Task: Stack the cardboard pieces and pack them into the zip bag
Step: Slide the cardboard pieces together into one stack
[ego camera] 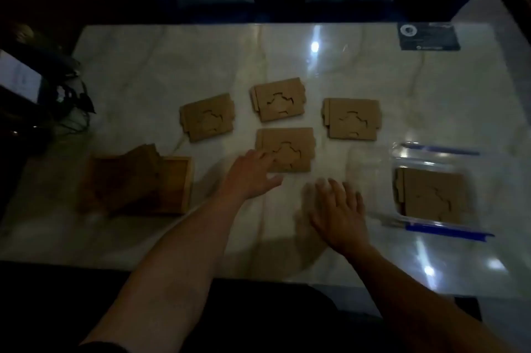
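Observation:
Several brown cardboard pieces with jagged cut-outs lie on the marble table. One piece (296, 145) is nearest me, with my left hand (253, 171) resting its fingertips on the piece's left edge. Others lie at the left (207, 117), the back middle (278, 99) and the right (352, 119). A clear zip bag (431, 157) with blue strips lies at the right with a cardboard stack (434, 194) inside. My right hand (337, 214) hovers flat, fingers spread, holding nothing, left of the bag.
A wooden tray (175, 180) at the left holds more cardboard pieces leaning in it. A dark device with cables (43, 88) sits off the table's left edge. A black card (428, 36) lies at the back right. Dark chairs stand behind the table.

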### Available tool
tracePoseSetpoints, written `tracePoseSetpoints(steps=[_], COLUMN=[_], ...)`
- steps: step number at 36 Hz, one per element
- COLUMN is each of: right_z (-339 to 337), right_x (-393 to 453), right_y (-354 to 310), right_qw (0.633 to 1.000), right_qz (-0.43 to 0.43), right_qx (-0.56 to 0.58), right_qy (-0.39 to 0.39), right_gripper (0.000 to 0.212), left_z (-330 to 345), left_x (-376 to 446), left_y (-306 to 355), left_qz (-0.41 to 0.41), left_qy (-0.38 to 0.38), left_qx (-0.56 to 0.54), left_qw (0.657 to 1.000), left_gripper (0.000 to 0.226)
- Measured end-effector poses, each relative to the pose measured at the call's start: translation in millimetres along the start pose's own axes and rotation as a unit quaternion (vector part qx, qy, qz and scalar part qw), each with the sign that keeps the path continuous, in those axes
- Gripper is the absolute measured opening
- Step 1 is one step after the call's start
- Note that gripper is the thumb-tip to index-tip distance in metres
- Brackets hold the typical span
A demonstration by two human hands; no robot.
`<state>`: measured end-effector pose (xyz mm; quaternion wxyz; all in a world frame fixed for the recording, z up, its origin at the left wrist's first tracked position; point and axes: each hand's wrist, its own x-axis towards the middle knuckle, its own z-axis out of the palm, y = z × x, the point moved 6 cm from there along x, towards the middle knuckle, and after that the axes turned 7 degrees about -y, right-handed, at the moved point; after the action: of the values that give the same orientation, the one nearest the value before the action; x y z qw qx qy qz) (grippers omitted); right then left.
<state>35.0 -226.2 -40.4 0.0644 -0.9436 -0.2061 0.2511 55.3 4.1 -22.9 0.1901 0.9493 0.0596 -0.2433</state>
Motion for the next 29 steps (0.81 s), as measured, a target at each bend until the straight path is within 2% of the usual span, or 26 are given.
tracePoseSetpoints(steps=[3, 7, 13, 18, 29], right_z=[10.0, 29.1, 41.6, 42.8, 47.4], right_x=[8.3, 15.7, 18.4, 19.4, 24.3], right_y=[-1.3, 4.9, 4.7, 4.1, 11.6], right_qw=[0.999, 0.997, 0.997, 0.997, 0.996], right_qz=[0.042, 0.067, 0.074, 0.076, 0.087], right_qx=[0.026, 0.031, 0.012, 0.015, 0.007], right_qy=[0.003, 0.006, 0.022, 0.03, 0.031], right_gripper=[0.084, 0.076, 0.075, 0.074, 0.067], left_z=[-5.8, -0.5, 5.9, 8.8, 35.9], left_x=[18.1, 42.7, 62.6, 68.3, 14.0], left_y=[6.9, 4.5, -4.1, -11.7, -19.3], left_qz=[0.046, 0.053, 0.08, 0.094, 0.11], left_qy=[0.045, 0.023, 0.004, 0.018, 0.022], left_qx=[0.059, 0.096, 0.137, 0.134, 0.129], left_qw=[0.996, 0.994, 0.987, 0.986, 0.985], left_gripper=[0.073, 0.087, 0.093, 0.093, 0.093])
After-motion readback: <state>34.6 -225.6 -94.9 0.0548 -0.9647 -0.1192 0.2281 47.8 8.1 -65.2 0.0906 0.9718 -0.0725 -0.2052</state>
